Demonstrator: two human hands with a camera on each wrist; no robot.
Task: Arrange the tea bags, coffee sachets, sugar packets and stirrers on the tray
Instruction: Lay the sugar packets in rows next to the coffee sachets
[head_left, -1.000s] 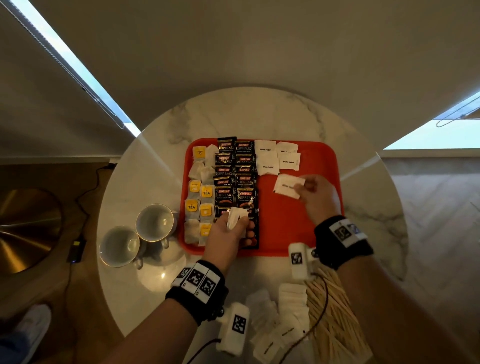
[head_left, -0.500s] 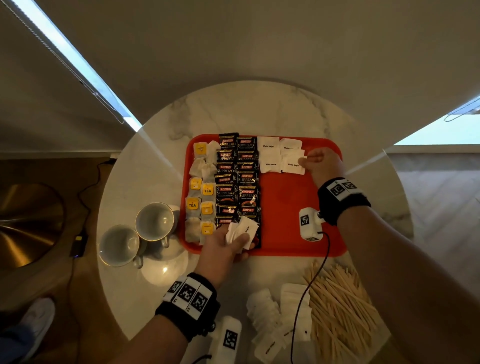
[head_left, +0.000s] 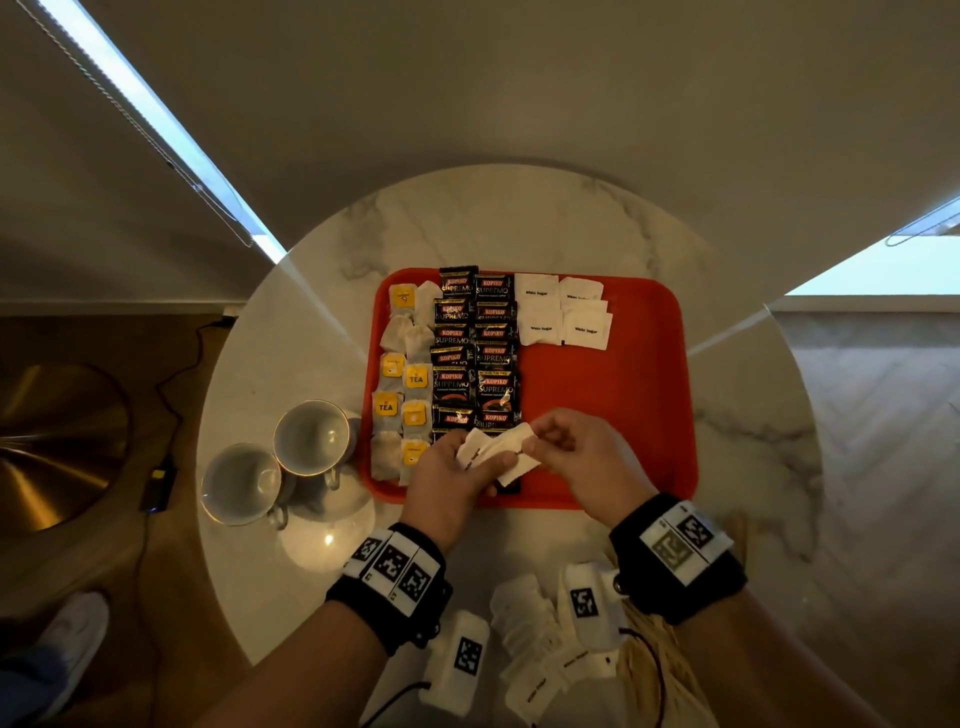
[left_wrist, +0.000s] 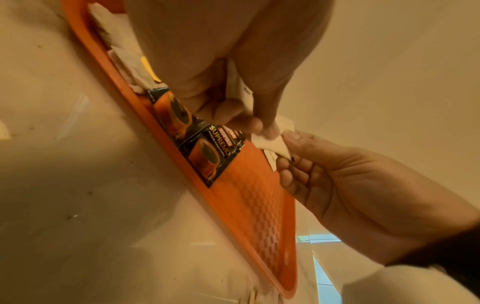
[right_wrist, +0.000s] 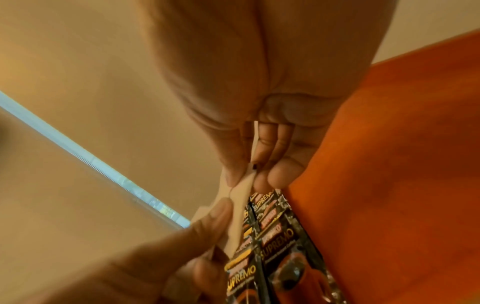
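A: Sugar packets (head_left: 496, 454), compared with a moment earlier?
B: The right hand (head_left: 582, 460) has come back from the far rows to meet the left hand (head_left: 447, 475).
A: Position?
B: Above the tray (head_left: 623, 415)'s near edge; both hands' fingers (left_wrist: 288, 142) are pinching the small stack.
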